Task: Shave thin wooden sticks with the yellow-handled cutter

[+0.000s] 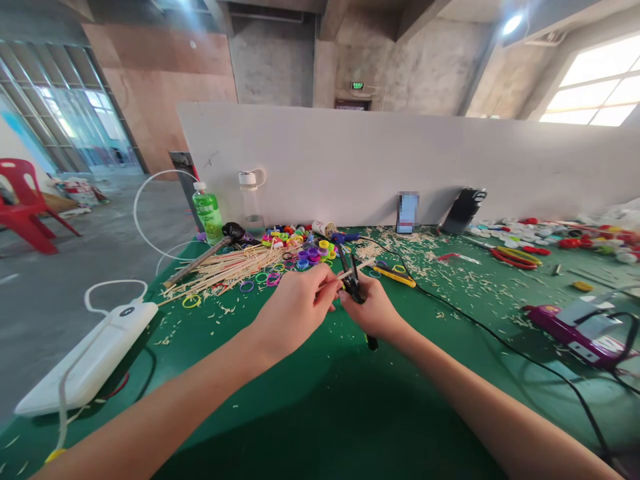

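Note:
Near the middle of the view, my left hand is closed, pinching a thin wooden stick that points up to the right. Close against it, my right hand is wrapped round black cutting shears. Their two dark jaws point away from me, apart at the tips, with the stick lying across them. A black and yellow handle end shows below the right hand. My fingers hide much of the shears and the stick's near end. Beyond my left hand lies a heap of wooden sticks.
Colourful plastic rings, a blue glue gun and a yellow utility knife lie ahead. A white power strip is at left, a purple device at right. A black cable crosses the green table. Bottles and a phone stand by the white board.

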Demonstrator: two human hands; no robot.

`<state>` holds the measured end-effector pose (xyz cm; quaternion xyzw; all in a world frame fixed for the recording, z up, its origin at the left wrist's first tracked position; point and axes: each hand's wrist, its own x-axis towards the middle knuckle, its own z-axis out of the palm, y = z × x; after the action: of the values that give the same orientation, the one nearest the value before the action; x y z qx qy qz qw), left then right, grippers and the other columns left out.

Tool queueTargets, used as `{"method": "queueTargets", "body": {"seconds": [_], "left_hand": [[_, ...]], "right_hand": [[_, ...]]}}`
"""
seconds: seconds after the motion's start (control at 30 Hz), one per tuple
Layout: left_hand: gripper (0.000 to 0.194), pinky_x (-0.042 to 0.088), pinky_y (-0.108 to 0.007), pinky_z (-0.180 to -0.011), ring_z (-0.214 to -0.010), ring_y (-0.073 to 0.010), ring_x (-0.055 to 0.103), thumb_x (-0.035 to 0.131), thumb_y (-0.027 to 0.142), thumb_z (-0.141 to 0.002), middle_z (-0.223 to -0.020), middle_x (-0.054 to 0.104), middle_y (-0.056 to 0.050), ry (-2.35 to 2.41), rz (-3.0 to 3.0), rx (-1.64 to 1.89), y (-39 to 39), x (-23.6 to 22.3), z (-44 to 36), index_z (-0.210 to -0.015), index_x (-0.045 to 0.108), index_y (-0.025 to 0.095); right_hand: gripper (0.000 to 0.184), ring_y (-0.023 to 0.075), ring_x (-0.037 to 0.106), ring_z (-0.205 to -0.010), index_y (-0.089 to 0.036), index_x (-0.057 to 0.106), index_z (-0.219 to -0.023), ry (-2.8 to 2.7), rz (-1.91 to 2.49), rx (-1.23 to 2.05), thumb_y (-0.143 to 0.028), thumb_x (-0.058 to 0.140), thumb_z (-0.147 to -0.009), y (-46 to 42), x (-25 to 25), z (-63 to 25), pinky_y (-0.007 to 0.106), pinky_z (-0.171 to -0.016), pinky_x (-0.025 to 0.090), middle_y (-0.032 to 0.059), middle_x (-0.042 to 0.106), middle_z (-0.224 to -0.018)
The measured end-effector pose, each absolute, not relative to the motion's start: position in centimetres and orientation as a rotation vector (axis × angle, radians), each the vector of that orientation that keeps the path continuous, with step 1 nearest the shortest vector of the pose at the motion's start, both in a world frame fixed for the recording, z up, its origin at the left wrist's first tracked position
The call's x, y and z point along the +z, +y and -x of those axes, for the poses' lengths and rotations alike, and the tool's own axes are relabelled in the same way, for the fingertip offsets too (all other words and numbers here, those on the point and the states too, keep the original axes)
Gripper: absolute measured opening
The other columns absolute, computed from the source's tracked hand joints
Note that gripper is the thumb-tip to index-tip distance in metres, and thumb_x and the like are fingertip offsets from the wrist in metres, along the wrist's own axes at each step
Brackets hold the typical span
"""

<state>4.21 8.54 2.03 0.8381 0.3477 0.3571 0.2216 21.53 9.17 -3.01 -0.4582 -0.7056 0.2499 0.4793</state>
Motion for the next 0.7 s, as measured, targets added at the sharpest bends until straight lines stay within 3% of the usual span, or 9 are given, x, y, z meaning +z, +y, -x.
{"method": "queueTargets", "body": {"seconds": [0.27, 0.7], "left_hand": [[0.014, 0.044, -0.020, -0.052, -0.060, -0.0114, 0.064, 0.046, 0.023, -0.093, -0.065, 0.065, 0.002, 0.952, -2.414, 1.021, 8.69, 2.10, -4.17, -0.083, 0.055, 0.018], [0.010, 0.041, -0.022, -0.053, -0.057, -0.0113, 0.060, 0.049, 0.020, -0.090, -0.065, 0.065, 0.002, 0.996, -2.460, 1.038, 9.19, 2.31, -3.80, -0.085, 0.058, 0.018]], "right_hand": [[0.012, 0.0101, 0.037, -0.054, -0.018, 0.052, -0.083, -1.736, 1.138, 0.570, -0.014, 0.048, -0.072, 9.12, -2.76, -21.37, 0.024, -0.051, 0.032, -0.0043, 0.046, -0.062], [0.014, 0.0140, 0.052, -0.071, -0.018, 0.055, -0.092, -1.716, 1.099, 0.703, -0.026, 0.055, -0.081, 8.57, -2.49, -21.20, 0.026, -0.065, 0.041, 0.0011, 0.058, -0.079]]}}
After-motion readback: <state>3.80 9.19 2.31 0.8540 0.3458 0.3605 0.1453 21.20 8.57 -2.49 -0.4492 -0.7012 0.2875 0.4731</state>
